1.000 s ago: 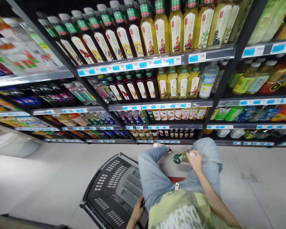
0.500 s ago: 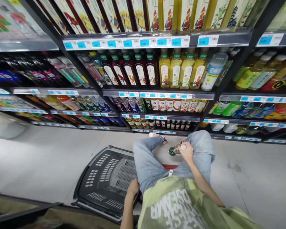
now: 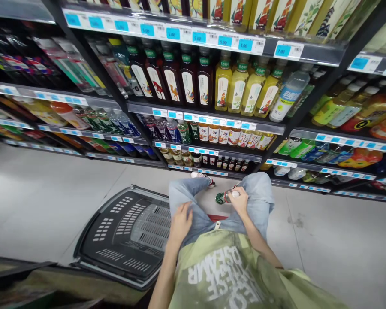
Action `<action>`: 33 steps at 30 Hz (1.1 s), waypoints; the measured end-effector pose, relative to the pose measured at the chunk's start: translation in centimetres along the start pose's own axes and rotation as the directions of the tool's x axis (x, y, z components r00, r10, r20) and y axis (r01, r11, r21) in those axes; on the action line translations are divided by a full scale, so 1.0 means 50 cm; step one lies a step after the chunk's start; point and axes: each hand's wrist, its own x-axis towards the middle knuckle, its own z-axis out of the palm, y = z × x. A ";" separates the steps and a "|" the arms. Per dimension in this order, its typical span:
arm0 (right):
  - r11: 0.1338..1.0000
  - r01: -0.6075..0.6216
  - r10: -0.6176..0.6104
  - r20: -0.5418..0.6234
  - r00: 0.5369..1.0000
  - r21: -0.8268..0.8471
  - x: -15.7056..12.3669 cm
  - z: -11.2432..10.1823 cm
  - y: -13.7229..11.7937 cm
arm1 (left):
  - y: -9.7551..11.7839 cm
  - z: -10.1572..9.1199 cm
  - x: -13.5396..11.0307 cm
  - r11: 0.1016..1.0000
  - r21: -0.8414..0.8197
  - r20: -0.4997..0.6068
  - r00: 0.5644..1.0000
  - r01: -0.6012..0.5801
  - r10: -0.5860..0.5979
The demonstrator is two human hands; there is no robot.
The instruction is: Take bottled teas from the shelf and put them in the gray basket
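My right hand (image 3: 240,201) is wrapped round a green bottle (image 3: 221,198) with a white cap, held tilted between my knees. Over my left thigh hovers my left hand (image 3: 181,222), its fingers apart and holding nothing; whether it touches the jeans I cannot tell. A dark grey shopping basket (image 3: 116,227) with slotted walls stands on the floor just left of that hand. The bottle's middle is partly covered by my right fingers.
Ahead runs a drinks shelf (image 3: 209,115) with several tiers of bottles and blue price tags. Tea bottles (image 3: 204,83) fill the middle tier. Behind the basket, at lower left, lies a dark-edged display (image 3: 25,274). Pale floor tiles (image 3: 309,227) extend to the right.
My left hand has let go of the basket's near edge and risen over my left thigh, fingers spread. My right hand keeps the bottle. The view has shifted slightly.
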 end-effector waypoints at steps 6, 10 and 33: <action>0.978 0.205 -0.205 0.018 0.978 0.029 -0.047 -0.023 -0.108 | 0.193 0.078 -0.016 0.929 -0.206 -0.075 0.951 -0.308 0.299; 0.948 0.300 -0.307 0.053 0.950 0.110 -0.080 -0.034 -0.243 | 0.243 0.037 -0.011 0.917 -0.156 -0.265 0.910 -0.368 0.320; 0.840 0.304 -0.536 0.599 0.595 0.450 -0.183 0.227 -0.185 | -0.157 -0.126 -0.003 0.636 -0.713 -0.537 0.354 0.294 -0.766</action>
